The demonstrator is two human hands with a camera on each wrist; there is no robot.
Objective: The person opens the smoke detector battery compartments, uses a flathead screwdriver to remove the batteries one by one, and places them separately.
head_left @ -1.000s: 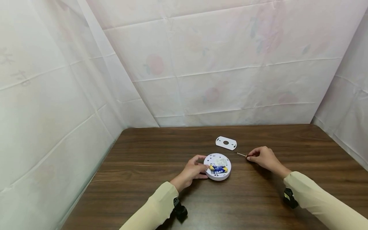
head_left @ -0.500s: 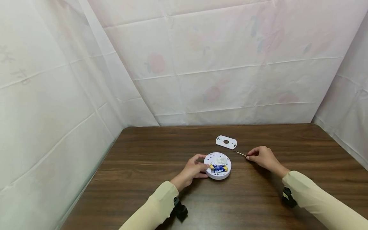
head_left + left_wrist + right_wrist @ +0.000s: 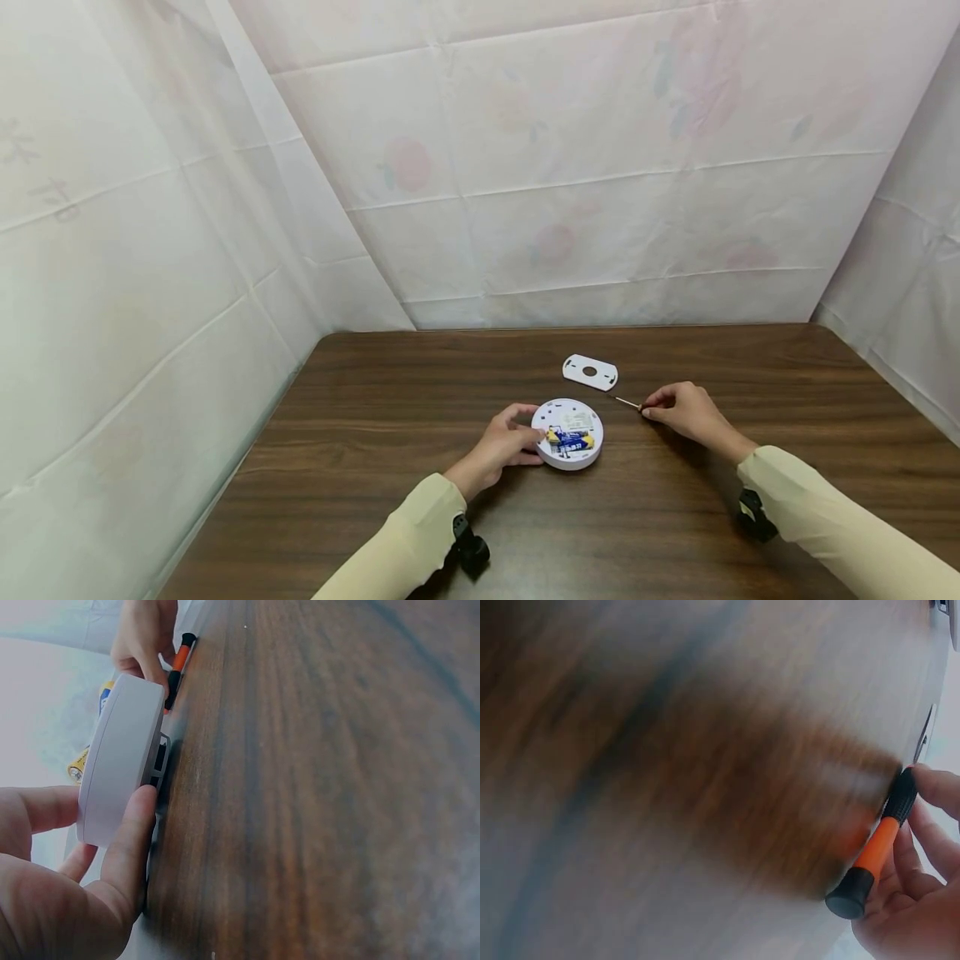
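Observation:
A round white device [image 3: 568,433] lies on the dark wooden table [image 3: 420,400], its open side up with blue and yellow batteries [image 3: 572,439] inside. My left hand [image 3: 501,446] grips its left rim, thumb and fingers curled round the edge [image 3: 124,761]. My right hand [image 3: 686,410] rests on the table to the right and pinches a small screwdriver [image 3: 877,847] with an orange and black handle. Its thin metal tip [image 3: 627,402] points left toward the device. A flat white cover plate [image 3: 590,372] lies just behind the device.
Pale sheeting with faint prints [image 3: 570,167] hangs round the table on the left, back and right. The table's left edge [image 3: 247,467] runs close to the sheeting.
Hardly any movement. My right hand with the screwdriver has edged slightly, and the view has shifted a touch.

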